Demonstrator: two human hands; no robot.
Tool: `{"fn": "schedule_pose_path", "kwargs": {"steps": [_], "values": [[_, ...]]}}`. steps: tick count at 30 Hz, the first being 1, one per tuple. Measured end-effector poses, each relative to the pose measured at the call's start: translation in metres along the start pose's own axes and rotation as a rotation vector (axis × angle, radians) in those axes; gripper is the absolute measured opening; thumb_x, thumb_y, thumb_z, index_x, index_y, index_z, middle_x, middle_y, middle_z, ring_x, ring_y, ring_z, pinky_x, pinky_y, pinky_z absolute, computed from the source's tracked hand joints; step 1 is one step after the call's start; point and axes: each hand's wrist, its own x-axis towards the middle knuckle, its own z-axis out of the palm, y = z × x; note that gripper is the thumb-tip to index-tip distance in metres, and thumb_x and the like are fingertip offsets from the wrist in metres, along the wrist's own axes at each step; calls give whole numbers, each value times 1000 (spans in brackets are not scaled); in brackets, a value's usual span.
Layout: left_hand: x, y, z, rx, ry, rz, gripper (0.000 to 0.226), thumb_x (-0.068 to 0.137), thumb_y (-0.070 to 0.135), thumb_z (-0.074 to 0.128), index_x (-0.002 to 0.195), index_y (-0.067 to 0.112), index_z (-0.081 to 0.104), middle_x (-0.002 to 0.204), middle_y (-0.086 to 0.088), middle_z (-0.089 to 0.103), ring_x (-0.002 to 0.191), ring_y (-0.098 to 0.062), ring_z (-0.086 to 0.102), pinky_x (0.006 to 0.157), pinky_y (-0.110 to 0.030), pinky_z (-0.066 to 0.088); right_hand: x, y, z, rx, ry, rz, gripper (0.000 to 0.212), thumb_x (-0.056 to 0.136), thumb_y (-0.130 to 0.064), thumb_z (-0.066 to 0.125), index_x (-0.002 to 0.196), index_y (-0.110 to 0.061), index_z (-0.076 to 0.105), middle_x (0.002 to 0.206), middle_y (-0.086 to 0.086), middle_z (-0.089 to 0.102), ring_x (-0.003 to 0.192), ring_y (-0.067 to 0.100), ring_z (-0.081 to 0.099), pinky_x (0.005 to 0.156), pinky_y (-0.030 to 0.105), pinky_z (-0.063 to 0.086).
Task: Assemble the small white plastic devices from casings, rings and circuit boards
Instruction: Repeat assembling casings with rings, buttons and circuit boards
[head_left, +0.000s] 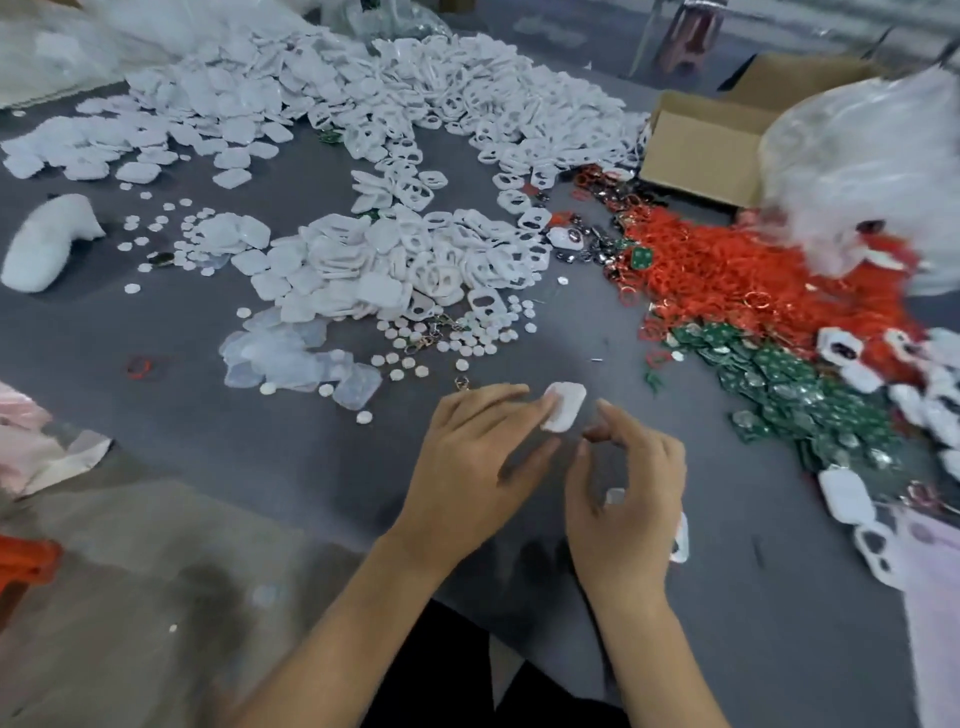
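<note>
My left hand pinches a small white casing by its lower edge and holds it above the grey table. Just right of it, my right hand has its fingers curled over a white frame piece that pokes out past the hand's right edge. Its thumb and forefinger sit close together near the casing. Whether they pinch anything small I cannot tell. Loose white casings lie heaped in the middle, red rings to the right, and green circuit boards below the rings.
Small white discs and translucent covers lie ahead of my hands. A cardboard box and a big plastic bag stand at the back right. White devices lie at the right edge. A white lump sits at the left.
</note>
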Motion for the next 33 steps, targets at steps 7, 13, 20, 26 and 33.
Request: {"fn": "schedule_pose_path", "kwargs": {"steps": [7,13,20,26,33], "values": [[-4,35,24,-27,-18,-59,12,97,24,72,106,19,80,103,9,77,108,-15,70,96,-41,48,-16,29,-53,-55,108,40,34,97,-19,54,131,-22,60,106,-28,54,103,5,49,90,37,47],[-4,32,32,115,-335,-223,21,90,26,76,111,28,79,130,5,71,130,-22,59,106,-44,38,-26,55,-82,-133,98,251,29,94,-16,63,123,-21,65,105,-11,62,103,10,49,92,26,41],[-2,30,26,15,-446,-238,39,81,46,64,120,37,66,129,17,64,136,-17,50,111,-42,33,-18,54,-87,100,39,585,24,96,-13,68,115,-27,69,104,-13,68,106,17,64,93,28,49],[-6,33,30,39,-423,-160,26,84,43,55,102,28,67,115,14,63,122,-22,55,99,-43,43,-23,61,-117,201,46,648,20,99,-5,63,108,-20,73,102,-4,73,93,6,68,84,14,49],[-6,39,31,102,-396,-130,32,85,53,57,86,23,70,90,8,57,98,-27,56,87,-46,46,-46,74,-153,-205,-33,435,19,93,-2,69,104,-18,73,106,-6,66,108,19,55,95,10,34]]}}
